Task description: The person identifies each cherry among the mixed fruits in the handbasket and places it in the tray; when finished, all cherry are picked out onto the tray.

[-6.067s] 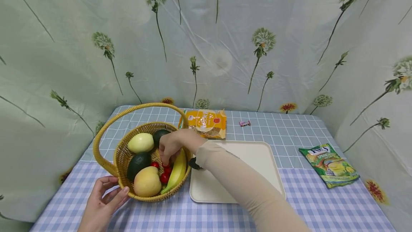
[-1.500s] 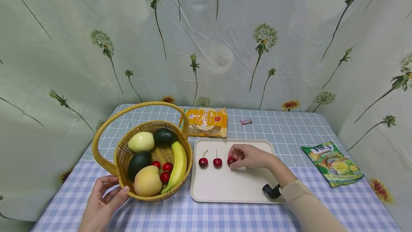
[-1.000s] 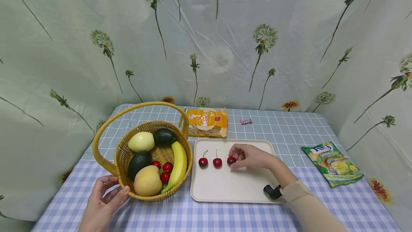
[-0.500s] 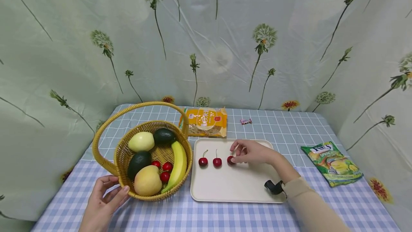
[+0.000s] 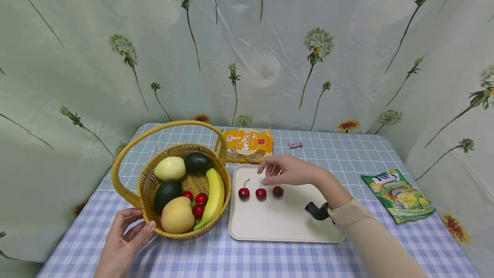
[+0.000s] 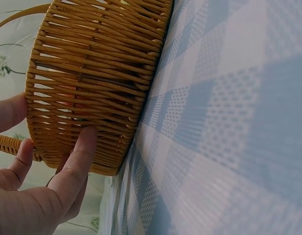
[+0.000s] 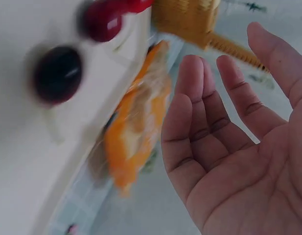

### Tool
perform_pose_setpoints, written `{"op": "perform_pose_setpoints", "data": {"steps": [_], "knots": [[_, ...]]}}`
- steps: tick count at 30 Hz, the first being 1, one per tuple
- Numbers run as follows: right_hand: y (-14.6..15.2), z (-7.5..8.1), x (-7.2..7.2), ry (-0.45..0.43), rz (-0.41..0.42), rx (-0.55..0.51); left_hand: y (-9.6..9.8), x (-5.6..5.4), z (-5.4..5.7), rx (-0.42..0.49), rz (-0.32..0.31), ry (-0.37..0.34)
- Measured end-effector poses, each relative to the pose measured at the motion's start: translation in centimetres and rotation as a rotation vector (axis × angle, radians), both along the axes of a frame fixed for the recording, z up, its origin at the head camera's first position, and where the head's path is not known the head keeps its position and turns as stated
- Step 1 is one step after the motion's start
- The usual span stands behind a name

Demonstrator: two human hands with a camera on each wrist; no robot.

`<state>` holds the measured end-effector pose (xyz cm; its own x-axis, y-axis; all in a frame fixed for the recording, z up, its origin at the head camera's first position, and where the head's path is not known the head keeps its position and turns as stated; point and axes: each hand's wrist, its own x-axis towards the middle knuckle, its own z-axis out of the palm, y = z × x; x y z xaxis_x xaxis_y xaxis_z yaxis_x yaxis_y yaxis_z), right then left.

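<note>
Three dark red cherries with stems, the left cherry (image 5: pixel 244 193), the middle cherry (image 5: pixel 260 194) and the right cherry (image 5: pixel 278 191), lie in a row on the cream tray (image 5: pixel 285 226). My right hand (image 5: pixel 293 170) is raised above the tray's back part, holding nothing; the right wrist view shows its palm bare and fingers apart. At the left stands a yellow wicker basket (image 6: pixel 92 73) with a tall handle. My left hand (image 5: pixel 125 237) touches its near left side, fingertips resting against the wicker. Inside are a banana (image 5: pixel 214 196), a peach (image 5: pixel 177 215) and several small red fruits (image 5: pixel 198 210).
Dark green avocado-like fruits (image 5: pixel 167 196) and a pale green fruit (image 5: pixel 170 168) share the basket. Behind the tray lies an orange food packet (image 5: pixel 248 144), with a small pink-wrapped sweet (image 5: pixel 295 145) to its right. A green FOX'S bag (image 5: pixel 397 196) lies far right.
My right hand set the third cherry down on the tray, let go, and rose away to the back left. My left hand stayed at the basket.
</note>
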<state>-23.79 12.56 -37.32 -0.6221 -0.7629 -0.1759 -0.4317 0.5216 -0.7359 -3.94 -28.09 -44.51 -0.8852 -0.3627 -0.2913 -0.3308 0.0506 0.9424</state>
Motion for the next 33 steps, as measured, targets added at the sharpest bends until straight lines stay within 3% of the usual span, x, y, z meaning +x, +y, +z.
{"op": "perform_pose_setpoints", "data": {"steps": [6, 13, 23, 28, 33], "knots": [[-3.8, 1.6, 0.3, -0.005, 0.087, 0.015, -0.1, 0.0, -0.2, 0.009, -0.006, 0.017], [-8.3, 1.7, 0.2, -0.013, 0.17, 0.01, -0.4, -0.1, -0.3, 0.013, -0.002, 0.011], [-14.4, 3.1, 0.2, 0.097, 0.319, 0.114, -0.7, 0.0, -0.1, 0.009, -0.004, -0.02], [-17.0, 2.7, -0.6, 0.094, 0.355, 0.142, -0.6, 0.0, -0.2, 0.012, -0.018, -0.011], [-18.9, 1.9, -1.4, 0.053, 0.331, 0.24, -0.5, -0.1, -0.4, 0.005, -0.024, -0.002]]}}
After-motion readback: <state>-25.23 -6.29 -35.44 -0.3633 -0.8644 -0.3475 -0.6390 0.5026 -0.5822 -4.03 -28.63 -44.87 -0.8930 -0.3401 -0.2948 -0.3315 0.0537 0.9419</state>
